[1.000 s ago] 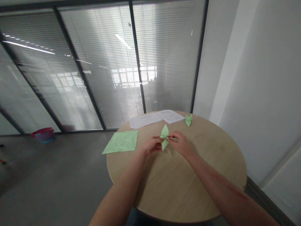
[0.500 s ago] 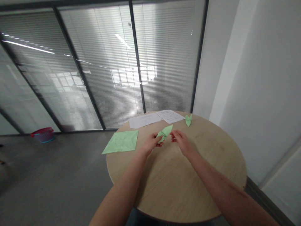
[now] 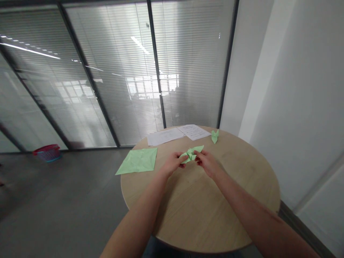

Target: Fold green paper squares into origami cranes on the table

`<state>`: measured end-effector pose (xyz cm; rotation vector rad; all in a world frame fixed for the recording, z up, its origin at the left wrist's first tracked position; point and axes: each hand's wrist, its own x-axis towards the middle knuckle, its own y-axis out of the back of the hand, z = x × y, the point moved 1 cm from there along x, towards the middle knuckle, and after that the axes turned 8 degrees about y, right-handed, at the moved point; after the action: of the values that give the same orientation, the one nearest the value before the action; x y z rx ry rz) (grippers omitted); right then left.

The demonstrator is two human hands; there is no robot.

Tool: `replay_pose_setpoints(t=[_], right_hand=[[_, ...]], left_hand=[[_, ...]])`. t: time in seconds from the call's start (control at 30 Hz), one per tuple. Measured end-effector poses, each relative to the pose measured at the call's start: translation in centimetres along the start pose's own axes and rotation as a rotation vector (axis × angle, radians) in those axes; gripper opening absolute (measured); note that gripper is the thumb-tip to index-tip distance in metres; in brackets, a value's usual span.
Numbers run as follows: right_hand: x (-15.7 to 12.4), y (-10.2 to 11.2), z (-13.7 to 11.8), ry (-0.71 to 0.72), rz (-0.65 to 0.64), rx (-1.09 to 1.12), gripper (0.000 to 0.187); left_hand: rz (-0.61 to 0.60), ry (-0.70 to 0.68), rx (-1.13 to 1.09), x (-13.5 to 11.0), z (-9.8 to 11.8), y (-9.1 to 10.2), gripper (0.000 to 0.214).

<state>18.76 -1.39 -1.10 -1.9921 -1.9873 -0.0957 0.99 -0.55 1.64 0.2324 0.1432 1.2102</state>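
Observation:
Above the round wooden table (image 3: 204, 215), both hands pinch a small folded green paper piece (image 3: 192, 153). My left hand (image 3: 173, 163) grips its left end with closed fingers. My right hand (image 3: 206, 163) pinches the middle of the piece from the right. One pointed flap of the paper sticks out to the upper right. The piece is held slightly above the tabletop, near the table's far middle.
A flat green paper sheet (image 3: 137, 161) lies at the table's left edge. Two white printed sheets (image 3: 179, 133) rest at the far edge. A small folded green paper figure (image 3: 215, 136) stands at the far right. A red basket (image 3: 46, 152) sits on the grey floor, left.
The folded piece turned from upright to lying sideways. My right hand let go briefly, then closed on it again. Both hands moved slightly away from me.

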Motion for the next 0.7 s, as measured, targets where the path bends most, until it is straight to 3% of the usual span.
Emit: replay_pose_setpoints(t=[0.7], right_hand=[[0.43,0.37,-0.02,-0.011,0.043,0.124,0.037]], left_hand=[[-0.006,0.024,-0.104,-0.30,0.23,0.00,0.046]])
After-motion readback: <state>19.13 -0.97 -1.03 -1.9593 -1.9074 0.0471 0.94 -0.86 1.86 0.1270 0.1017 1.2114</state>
